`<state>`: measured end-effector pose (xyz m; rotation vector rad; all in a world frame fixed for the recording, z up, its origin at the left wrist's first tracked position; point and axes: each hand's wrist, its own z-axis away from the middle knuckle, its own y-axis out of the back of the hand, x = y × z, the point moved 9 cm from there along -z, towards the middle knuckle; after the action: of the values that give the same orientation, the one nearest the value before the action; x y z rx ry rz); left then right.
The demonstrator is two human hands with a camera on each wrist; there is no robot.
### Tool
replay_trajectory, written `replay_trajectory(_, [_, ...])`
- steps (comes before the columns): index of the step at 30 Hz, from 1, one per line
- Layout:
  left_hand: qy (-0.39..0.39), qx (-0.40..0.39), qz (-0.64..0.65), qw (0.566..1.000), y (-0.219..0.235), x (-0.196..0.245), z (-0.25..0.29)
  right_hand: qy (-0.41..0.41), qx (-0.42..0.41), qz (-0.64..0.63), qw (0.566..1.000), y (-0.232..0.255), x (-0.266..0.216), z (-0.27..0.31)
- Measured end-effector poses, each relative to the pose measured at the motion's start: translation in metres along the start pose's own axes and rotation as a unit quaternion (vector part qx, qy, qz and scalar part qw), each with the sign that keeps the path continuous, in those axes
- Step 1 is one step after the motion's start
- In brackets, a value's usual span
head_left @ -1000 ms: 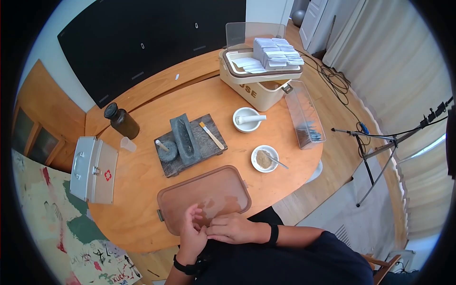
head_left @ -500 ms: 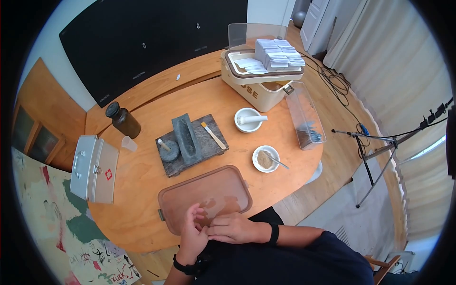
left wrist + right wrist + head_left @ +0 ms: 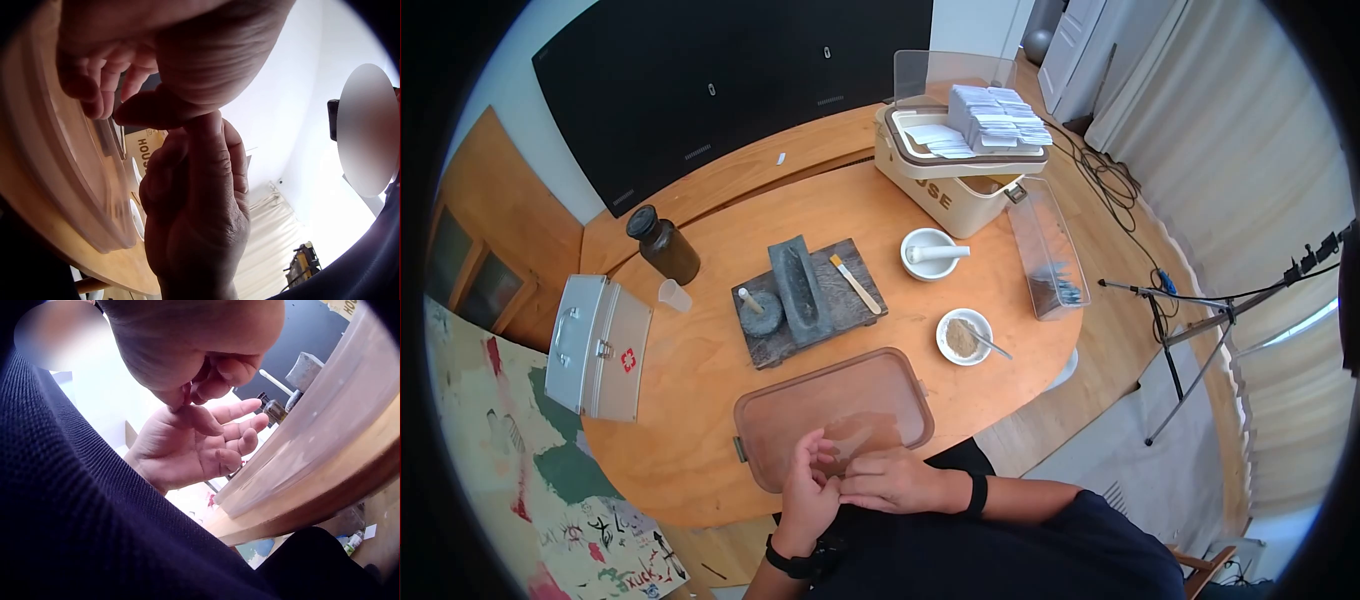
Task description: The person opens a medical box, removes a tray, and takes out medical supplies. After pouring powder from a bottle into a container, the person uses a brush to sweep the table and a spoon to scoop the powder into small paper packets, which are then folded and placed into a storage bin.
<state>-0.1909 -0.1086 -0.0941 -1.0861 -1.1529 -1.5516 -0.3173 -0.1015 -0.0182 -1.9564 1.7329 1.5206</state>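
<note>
My fingers [image 3: 825,455] meet at the near rim of the tray [image 3: 800,400]: left hand [image 3: 808,492] loosely spread, right hand [image 3: 893,480] curled, thumb touching left thumb.

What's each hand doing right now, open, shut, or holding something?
Left hand: open, fingers relaxed, holding nothing.
Right hand: fingers curled, touching the left hand; any held item cannot be told.

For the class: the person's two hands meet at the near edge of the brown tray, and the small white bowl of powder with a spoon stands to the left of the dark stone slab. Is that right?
Not quite. The hands, left and right, do meet at the brown tray's near edge, but the bowl of powder stands to the right of the stone slab, as the head view shows.
</note>
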Motion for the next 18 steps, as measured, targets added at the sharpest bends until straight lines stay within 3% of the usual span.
replay_trajectory(6, [-0.011,-0.012,-0.014,1.0,-0.001,0.002,0.001,0.002,0.003,-0.002,1.0,-0.003,0.0,0.002])
replay_trajectory(8, [0.039,0.005,0.024,0.999,0.001,-0.008,-0.001,0.002,0.012,-0.001,1.0,-0.001,0.0,-0.001])
replay_trajectory(18, [0.031,-0.004,0.031,0.999,0.004,-0.009,0.0,0.001,-0.007,0.002,1.0,-0.008,0.004,0.0])
